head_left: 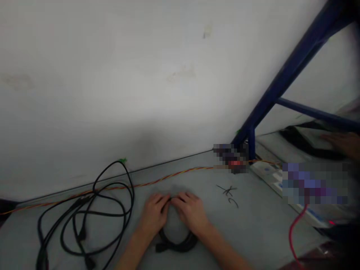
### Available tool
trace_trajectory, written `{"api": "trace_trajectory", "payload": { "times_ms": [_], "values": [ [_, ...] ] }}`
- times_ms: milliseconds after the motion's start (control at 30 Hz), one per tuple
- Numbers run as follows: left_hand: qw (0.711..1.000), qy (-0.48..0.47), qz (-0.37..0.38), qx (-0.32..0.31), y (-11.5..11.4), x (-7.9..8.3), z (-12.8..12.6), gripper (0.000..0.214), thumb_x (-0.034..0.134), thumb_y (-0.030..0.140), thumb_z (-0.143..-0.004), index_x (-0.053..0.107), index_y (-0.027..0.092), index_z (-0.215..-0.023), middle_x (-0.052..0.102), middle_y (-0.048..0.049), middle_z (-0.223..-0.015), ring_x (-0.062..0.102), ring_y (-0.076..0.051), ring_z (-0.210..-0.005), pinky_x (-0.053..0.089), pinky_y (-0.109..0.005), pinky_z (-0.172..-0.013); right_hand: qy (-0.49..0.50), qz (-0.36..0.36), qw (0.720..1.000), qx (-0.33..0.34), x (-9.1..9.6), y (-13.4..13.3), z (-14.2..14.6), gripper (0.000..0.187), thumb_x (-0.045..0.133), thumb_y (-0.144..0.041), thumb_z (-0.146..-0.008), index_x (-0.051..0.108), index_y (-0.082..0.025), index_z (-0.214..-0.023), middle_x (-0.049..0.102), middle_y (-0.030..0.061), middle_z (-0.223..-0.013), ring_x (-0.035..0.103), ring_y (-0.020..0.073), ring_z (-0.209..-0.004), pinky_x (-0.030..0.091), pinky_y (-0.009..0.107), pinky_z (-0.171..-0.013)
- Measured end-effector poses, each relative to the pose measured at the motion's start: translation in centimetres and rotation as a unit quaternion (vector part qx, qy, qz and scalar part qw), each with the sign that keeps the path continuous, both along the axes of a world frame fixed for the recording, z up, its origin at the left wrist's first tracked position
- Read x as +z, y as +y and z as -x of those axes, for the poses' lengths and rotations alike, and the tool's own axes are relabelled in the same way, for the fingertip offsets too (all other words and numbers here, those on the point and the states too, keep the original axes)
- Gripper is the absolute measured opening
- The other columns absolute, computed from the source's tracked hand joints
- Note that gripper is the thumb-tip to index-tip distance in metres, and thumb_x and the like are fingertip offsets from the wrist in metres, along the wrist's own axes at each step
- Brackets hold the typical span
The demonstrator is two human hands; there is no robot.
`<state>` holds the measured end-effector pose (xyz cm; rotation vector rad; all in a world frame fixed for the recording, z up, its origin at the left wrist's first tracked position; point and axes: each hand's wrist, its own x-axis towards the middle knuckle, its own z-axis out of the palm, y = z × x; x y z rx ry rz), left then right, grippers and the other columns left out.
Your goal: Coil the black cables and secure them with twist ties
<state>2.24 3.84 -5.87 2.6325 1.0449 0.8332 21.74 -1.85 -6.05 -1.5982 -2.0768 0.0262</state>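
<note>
My left hand (154,214) and my right hand (191,213) rest side by side on the grey table (253,225), fingertips meeting. Both have fingers curled down over a coiled black cable (177,242), whose loop and plug show beneath my wrists. To the left lies a loose tangle of black power cables (84,213), untouched by either hand.
A twisted red-and-yellow wire (157,180) runs along the table's back edge by the white wall. A blue metal frame (284,75) rises at the right. A white power strip (270,176) and a red wire (294,232) lie at the right. Another person's hand (341,144) shows at the far right.
</note>
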Motion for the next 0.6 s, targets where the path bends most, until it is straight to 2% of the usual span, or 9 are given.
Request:
{"api": "trace_trajectory", "payload": {
  "times_ms": [100,200,300,400,600],
  "values": [
    [1.000,-0.002,0.009,-0.008,0.0,0.3,-0.2,0.027,0.056,0.016,-0.103,0.081,0.022,-0.114,0.074,-0.0057,-0.087,0.070,-0.022,-0.083,0.062,-0.035,-0.076,-0.003,-0.015,1.000,0.006,-0.1,-0.2,-0.1,0.015,0.074,-0.019,-0.099,0.077,-0.030,-0.108,0.073,0.0007,-0.095,0.063,0.0203,-0.082,0.044,0.034,-0.069],
    [1.000,-0.008,0.014,-0.015,-0.1,0.5,-0.4,0.028,0.055,0.015,-0.103,0.081,0.022,-0.108,0.073,-0.0054,-0.085,0.068,-0.021,-0.082,0.059,-0.034,-0.076,-0.002,-0.012,1.000,0.003,0.0,-0.3,0.0,0.008,0.071,-0.022,-0.102,0.075,-0.028,-0.106,0.071,0.0026,-0.095,0.062,0.0214,-0.083,0.046,0.034,-0.070],
    [1.000,-0.017,0.014,-0.021,0.0,0.3,-0.4,0.028,0.054,0.015,-0.104,0.080,0.021,-0.098,0.072,-0.0057,-0.082,0.066,-0.021,-0.079,0.058,-0.034,-0.075,0.023,-0.002,1.000,0.005,0.3,-0.2,0.1,0.008,0.070,-0.020,-0.101,0.072,-0.026,-0.106,0.072,0.0065,-0.112,0.065,0.0239,-0.096,0.051,0.037,-0.081],
    [0.999,-0.023,0.011,-0.024,0.1,0.0,-0.4,0.028,0.053,0.015,-0.103,0.079,0.021,-0.096,0.072,-0.0059,-0.081,0.065,-0.020,-0.078,0.057,-0.034,-0.074,0.055,0.000,0.998,0.019,0.5,0.1,0.1,0.010,0.070,-0.018,-0.101,0.070,-0.024,-0.108,0.069,0.0094,-0.128,0.064,0.0272,-0.111,0.053,0.044,-0.096],
    [0.999,-0.028,0.010,-0.019,0.0,-0.1,-0.3,0.025,0.056,0.013,-0.101,0.079,0.021,-0.094,0.070,-0.0053,-0.078,0.064,-0.021,-0.077,0.055,-0.033,-0.072,0.056,0.016,0.997,0.049,1.0,0.3,0.1,0.012,0.066,-0.015,-0.102,0.068,-0.022,-0.111,0.066,0.0114,-0.130,0.062,0.0286,-0.114,0.055,0.047,-0.098]
  ]
}}
